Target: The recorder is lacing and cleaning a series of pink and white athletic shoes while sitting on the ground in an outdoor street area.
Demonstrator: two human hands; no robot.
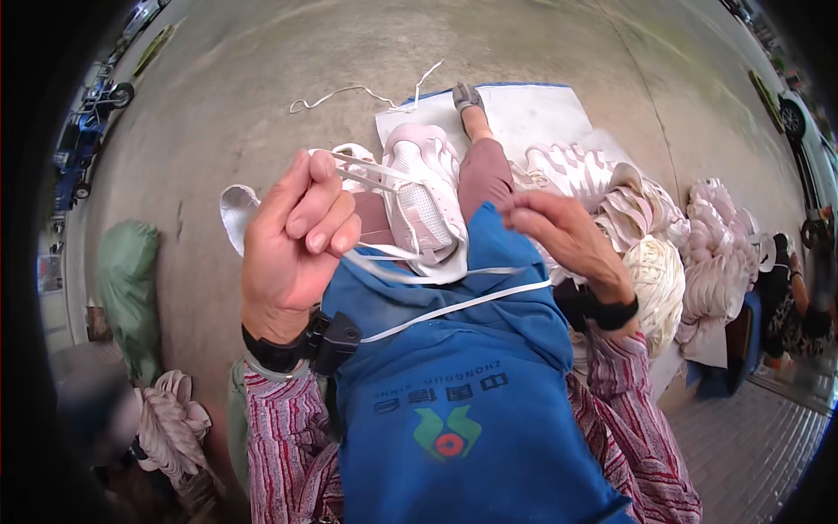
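Observation:
A white and pink shoe upper (pixel 422 196) lies across my lap, with a white shoelace (pixel 454 307) running from it over my blue apron (pixel 454 367). My left hand (pixel 305 210) is raised beside the upper's left edge, its fingers curled closed on a stretch of lace that leads to the eyelet area. To the right of the upper, above my knee, my right hand (pixel 559 229) is closed with thumb and fingertips together. Whatever lies between those fingertips, if anything, is too small to make out.
Bundled shoe uppers (pixel 716 236) are heaped on the right, beside a hank of cream laces (pixel 655 284). A loose white lace (pixel 349 90) lies on the floor ahead, near a white sheet (pixel 532 105). At the left stand a green sack (pixel 128 288) and another bundle (pixel 173 424).

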